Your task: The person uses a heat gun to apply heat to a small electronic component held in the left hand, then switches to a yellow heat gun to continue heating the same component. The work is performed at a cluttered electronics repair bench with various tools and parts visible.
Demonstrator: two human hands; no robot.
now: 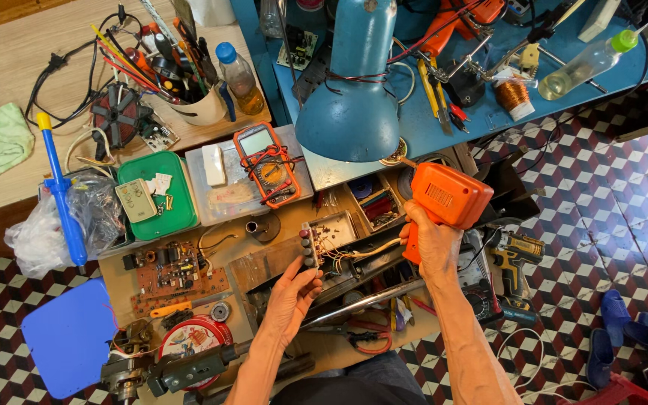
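Two hands (292, 296) (433, 244) beneath blue lamp (349, 105)

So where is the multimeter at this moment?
In the head view the orange multimeter lies left of centre on a clear plastic box, between the green tray and the blue desk lamp, beyond the left hand.

Single head-worn view, looking steeply down from above, fairly close over the cluttered tabletop (279, 259), blue lamp (350, 97) just beyond centre

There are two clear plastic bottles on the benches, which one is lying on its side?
The clear plastic bottle with the green cap on the blue bench lies on its side. The blue-capped bottle of amber liquid stands upright by the white cup of tools.
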